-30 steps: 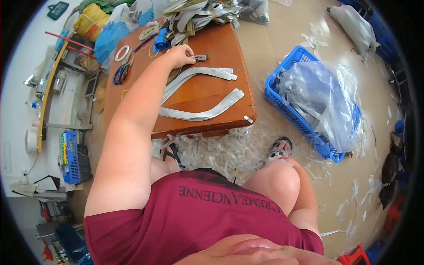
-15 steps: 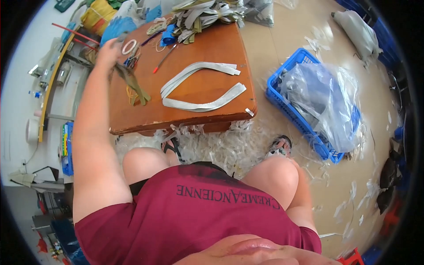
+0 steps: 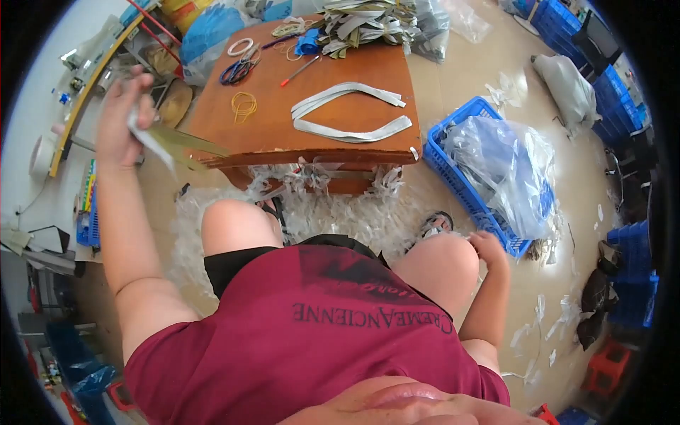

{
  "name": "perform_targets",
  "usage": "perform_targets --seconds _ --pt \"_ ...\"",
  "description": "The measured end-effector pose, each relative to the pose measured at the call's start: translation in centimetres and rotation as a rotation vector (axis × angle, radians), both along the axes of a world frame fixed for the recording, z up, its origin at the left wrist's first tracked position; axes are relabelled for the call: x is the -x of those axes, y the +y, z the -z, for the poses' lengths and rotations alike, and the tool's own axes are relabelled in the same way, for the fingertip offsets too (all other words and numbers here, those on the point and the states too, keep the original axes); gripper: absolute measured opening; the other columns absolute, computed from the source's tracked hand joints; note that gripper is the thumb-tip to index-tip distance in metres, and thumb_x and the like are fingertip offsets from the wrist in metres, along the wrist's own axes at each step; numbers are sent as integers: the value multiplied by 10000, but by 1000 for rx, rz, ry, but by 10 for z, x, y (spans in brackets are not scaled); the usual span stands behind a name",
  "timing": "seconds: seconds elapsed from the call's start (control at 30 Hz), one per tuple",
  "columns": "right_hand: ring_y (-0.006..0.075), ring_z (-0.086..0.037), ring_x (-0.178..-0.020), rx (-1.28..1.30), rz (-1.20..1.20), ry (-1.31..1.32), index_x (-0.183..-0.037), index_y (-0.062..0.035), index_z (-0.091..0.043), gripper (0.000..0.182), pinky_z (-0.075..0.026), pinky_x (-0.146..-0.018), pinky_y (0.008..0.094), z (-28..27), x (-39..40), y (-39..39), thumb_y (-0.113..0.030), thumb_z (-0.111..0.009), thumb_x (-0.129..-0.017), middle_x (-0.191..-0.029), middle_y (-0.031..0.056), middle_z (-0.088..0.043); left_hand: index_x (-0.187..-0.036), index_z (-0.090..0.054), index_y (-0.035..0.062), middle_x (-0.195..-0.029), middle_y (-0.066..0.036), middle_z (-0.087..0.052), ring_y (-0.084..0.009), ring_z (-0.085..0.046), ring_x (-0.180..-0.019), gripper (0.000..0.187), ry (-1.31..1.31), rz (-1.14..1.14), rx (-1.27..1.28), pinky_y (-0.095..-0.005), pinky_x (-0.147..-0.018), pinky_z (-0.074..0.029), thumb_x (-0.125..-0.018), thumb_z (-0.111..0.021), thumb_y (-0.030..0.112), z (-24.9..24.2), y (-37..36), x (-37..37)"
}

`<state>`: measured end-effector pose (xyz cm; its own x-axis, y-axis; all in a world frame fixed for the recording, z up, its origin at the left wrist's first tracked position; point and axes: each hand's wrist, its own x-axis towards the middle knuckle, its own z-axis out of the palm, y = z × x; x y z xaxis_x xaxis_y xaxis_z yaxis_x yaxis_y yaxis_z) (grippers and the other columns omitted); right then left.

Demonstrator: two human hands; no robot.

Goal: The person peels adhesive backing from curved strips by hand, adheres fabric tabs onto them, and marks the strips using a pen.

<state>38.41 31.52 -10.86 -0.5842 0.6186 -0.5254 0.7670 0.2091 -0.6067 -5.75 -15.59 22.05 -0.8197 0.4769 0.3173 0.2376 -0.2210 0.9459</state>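
My left hand (image 3: 120, 117) is raised out to the left of the wooden table (image 3: 368, 67) and grips a bundle of olive and white fabric strips (image 3: 173, 145) that trails toward the table's front left corner. My right hand (image 3: 487, 248) rests low beside my right knee and holds nothing. Two curved grey-white strips (image 3: 352, 110) lie in the middle of the table. Blue-handled scissors (image 3: 237, 71), a yellow rubber band (image 3: 244, 105), a tape roll (image 3: 241, 47) and a red pen (image 3: 300, 70) sit on the left half.
A heap of cut strips (image 3: 365, 21) covers the table's far edge. A blue basket (image 3: 453, 124) holding a clear plastic bag stands on the floor to the right. White scraps (image 3: 347, 212) litter the floor under the table. Shelving and clutter line the left side.
My left hand has swung from the table's far left off past its left edge, carrying the strips. The view has tilted, and my right hand now shows beside the knee.
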Motion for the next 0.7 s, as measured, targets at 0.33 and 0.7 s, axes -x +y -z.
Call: perform_targets --seconds 0.33,0.7 --pt "347 -582 -843 -512 -411 575 -853 -12 -615 148 -466 -749 392 -205 95 -162 -37 -527 -738 -854 166 -613 -1140 -521 18 -822 -29 -588 -42 -467 -538 232 -168 475 274 -173 -481 -375 -918 -527 85 113 107 -118" --pt "123 -535 -790 600 40 901 -1081 35 -569 355 -455 -709 271 -134 193 -240 -266 -591 -893 -911 61 -584 -1207 -502 -7 -976 -64 -638 -153 -606 -878 327 427 404 326 -280 -782 -493 -905 -556 105 195 133 -147"
